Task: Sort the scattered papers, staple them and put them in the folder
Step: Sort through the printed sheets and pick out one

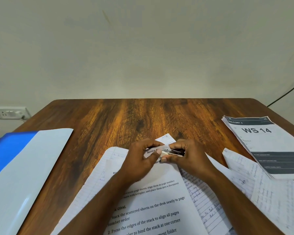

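Observation:
Both hands meet over the middle of the wooden table (143, 114). My left hand (139, 160) pinches the top corner of a few sheets marked "SECTION" (151, 151). My right hand (188, 158) grips a small black and silver stapler (175, 152) whose jaw is on that corner. Under the hands lies a printed instruction sheet (156, 209) on top of lined handwritten pages (205, 206). An open folder (24, 167), blue with a pale clear inside, lies at the left.
A stack of printed sheets headed "WS 14" (265, 143) lies at the right edge, with a handwritten page (261, 184) in front of it. A wall socket (7, 113) is at the far left, and a dark cable (285, 94) hangs at the far right.

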Motion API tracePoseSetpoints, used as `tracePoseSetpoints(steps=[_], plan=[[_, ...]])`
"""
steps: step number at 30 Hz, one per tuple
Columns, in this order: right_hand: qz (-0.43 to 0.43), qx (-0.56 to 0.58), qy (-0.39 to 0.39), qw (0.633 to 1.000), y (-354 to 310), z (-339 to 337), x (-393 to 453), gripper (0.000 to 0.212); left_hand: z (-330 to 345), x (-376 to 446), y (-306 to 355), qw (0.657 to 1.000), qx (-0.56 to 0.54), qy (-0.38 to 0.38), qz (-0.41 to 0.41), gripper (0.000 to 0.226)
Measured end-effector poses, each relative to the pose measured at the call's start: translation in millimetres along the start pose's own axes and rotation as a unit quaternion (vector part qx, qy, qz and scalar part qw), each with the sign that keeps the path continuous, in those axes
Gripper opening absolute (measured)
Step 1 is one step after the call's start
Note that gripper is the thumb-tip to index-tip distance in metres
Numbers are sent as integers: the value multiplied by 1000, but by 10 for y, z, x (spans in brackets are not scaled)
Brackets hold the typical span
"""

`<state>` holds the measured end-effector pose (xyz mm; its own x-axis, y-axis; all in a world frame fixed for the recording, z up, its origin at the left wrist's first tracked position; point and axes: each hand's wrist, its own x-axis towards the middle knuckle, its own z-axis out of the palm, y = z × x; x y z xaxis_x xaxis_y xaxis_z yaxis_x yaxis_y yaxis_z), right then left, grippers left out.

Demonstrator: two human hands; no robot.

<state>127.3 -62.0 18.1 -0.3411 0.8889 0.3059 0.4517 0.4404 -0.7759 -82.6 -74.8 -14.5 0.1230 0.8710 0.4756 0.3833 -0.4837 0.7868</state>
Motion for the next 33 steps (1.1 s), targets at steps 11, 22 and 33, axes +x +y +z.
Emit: tracePoseSetpoints(steps=[11, 22, 33], plan=[[-23, -34, 6, 999, 24, 49, -11, 21, -44, 9, -20, 999, 7, 23, -31, 28], [45, 21, -54, 997, 32, -37, -15, 31, -66, -2, 57, 994, -16, -17, -110, 28], [201, -255, 69, 943, 96, -425, -4, 46, -67, 1, 37, 990, 10, 27, -135, 24]])
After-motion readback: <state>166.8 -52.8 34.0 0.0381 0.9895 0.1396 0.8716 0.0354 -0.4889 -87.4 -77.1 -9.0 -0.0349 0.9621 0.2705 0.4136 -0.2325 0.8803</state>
